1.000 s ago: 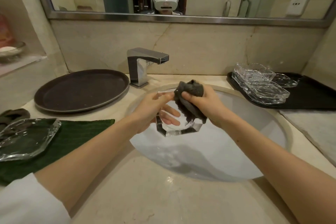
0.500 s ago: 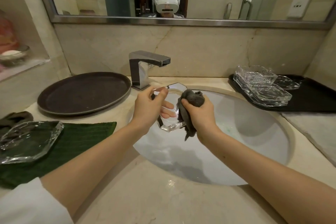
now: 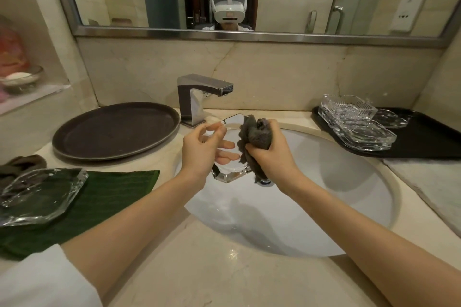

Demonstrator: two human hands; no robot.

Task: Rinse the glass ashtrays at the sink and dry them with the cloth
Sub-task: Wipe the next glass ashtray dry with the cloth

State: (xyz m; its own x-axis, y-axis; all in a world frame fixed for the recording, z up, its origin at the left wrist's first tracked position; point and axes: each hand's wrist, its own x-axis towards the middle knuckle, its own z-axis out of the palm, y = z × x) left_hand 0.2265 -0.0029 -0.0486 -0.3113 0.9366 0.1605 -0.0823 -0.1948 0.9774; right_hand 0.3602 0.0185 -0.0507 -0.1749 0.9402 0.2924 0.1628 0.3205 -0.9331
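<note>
Ashtrays fill the black tray; round tray holds nothing.

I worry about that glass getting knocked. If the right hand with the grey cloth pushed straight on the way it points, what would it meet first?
Most likely the glass ashtray itself: the right hand presses the grey cloth against its right edge, and the left hand holds it on the far side. Depth is hard to judge.
</note>
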